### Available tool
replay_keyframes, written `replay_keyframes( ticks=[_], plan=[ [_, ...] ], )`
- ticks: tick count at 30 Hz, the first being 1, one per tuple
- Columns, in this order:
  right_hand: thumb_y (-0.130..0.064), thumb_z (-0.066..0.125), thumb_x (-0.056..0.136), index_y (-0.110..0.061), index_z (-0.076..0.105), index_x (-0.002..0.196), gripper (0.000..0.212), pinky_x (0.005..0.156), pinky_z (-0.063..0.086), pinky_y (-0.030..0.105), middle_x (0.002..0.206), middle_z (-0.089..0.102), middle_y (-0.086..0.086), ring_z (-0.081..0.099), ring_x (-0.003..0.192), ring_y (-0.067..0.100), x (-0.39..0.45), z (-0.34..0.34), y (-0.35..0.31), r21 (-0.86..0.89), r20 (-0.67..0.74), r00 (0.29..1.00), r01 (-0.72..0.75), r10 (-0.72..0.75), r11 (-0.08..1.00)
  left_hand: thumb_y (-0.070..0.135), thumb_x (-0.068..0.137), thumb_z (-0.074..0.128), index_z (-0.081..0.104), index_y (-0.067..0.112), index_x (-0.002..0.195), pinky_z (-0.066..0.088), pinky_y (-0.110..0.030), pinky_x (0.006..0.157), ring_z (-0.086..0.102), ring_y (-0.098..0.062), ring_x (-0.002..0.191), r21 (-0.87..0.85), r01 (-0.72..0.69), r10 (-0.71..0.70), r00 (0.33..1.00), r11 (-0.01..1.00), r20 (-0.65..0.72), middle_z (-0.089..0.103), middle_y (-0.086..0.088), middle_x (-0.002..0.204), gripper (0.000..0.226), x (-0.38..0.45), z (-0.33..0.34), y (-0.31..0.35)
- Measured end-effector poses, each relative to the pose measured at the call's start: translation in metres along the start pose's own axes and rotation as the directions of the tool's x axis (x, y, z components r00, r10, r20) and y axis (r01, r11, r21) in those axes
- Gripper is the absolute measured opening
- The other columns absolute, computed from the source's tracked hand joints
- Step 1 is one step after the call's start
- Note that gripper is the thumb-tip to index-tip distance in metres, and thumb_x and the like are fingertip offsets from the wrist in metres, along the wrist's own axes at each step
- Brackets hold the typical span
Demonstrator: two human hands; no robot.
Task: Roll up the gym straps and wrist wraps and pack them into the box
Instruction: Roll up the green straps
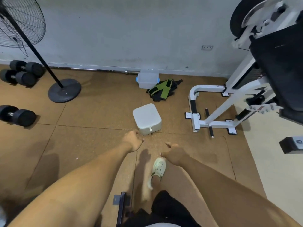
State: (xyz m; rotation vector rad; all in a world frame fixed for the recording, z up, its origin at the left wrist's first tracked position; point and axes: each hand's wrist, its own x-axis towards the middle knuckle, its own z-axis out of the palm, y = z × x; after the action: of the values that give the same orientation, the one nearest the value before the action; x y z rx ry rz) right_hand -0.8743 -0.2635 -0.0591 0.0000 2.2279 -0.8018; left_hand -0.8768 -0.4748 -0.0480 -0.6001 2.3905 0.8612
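Fan (19, 22) cropped; straps (164, 90) jumbled, indistinct

The floor (98, 112) looks like matt, speckled cork-brown matting in seamed tiles. On it, the clear box (148, 80) is glossy translucent plastic; just beside the box, the straps (162, 90) are soft woven cloth. The white frame (205, 89) nearby is smooth painted metal.
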Motion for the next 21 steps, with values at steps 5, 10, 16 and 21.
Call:
replay_keyframes(
  ticks=[5,10,16,21],
  plan=[
    [-0.030,0.069,0.094,-0.019,0.050,0.148,0.059,0.100,0.048,0.029,0.142,0.060,0.008,0.060,0.123,0.025,0.101,-0.064,-0.050,-0.020,0.022,0.999,0.049,-0.048,0.999,0.031,0.101,0.061,0.045,0.009,0.150,0.043,-0.035,0.104,0.053,-0.032,0.133,0.024,0.024,-0.023,0.999,0.999,-0.047,0.057,-0.012,0.146,0.056,0.090,-0.066,0.043],
    [-0.035,0.070,0.093,-0.016,0.036,0.158,0.075,0.094,0.049,0.031,0.145,0.058,0.008,0.061,0.123,0.025,0.180,-0.129,-0.108,-0.064,0.012,0.998,0.062,-0.061,0.996,0.033,0.099,0.063,0.046,0.009,0.148,0.043,-0.037,0.106,0.051,-0.033,0.134,0.019,0.021,-0.020,0.997,1.000,-0.081,0.054,-0.013,0.149,0.057,0.161,-0.131,0.083],
    [-0.043,0.072,0.090,-0.016,0.047,0.152,0.072,0.094,0.052,0.032,0.141,0.062,0.007,0.062,0.120,0.025,0.265,-0.167,-0.165,-0.097,0.009,0.997,0.082,-0.081,0.992,0.033,0.099,0.063,0.044,0.008,0.150,0.043,-0.035,0.104,0.051,-0.032,0.134,-0.003,0.000,0.000,0.998,1.000,-0.067,0.052,-0.013,0.150,0.059,0.246,-0.188,0.111],
    [-0.041,0.073,0.092,-0.017,0.035,0.159,0.080,0.101,0.044,0.028,0.156,0.048,0.008,0.052,0.137,0.027,0.332,-0.186,-0.206,-0.106,-0.004,1.000,0.030,-0.030,0.994,0.032,0.101,0.060,0.042,0.009,0.152,0.043,-0.032,0.101,0.052,-0.030,0.134,0.005,-0.014,0.014,1.000,1.000,-0.026,0.051,-0.011,0.151,0.059,0.333,-0.232,0.120]
  ],
)
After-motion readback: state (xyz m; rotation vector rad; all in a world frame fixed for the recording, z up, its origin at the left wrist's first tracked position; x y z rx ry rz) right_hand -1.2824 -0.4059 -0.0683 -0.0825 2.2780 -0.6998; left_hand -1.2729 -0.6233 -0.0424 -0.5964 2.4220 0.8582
